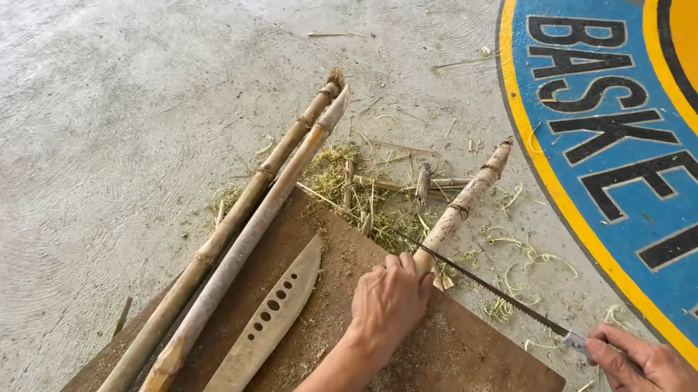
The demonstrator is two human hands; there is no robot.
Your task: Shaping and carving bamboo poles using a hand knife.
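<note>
Concrete floor (pixel 69 101), grey and rough, fills most of the view, with a large painted round emblem (pixel 688 130) in blue, yellow and black spreading from one o'clock down to four o'clock. A brown wooden board (pixel 455 377) lies at six o'clock, dusted with sawdust. Across its left side run two long bamboo poles (pixel 219 265), side by side, pointing toward twelve o'clock. Beside them rests a broad machete (pixel 251 345) with a row of holes in its blade. Green and pale shavings (pixel 367 193) litter the floor past the board's far edge.

The short bamboo piece (pixel 463 200) lies at centre, one end on the board, the other angled toward two o'clock. The left hand (pixel 389 305) is closed over its near end, pressing it down. The right hand (pixel 642 364), at five o'clock, grips the handle of a thin saw (pixel 487 286) whose blade crosses the piece just beside the left hand.

This piece looks stiff, light and hollow, with a smooth skin likely to roll; holding close to the cut seems steadiest.
</note>
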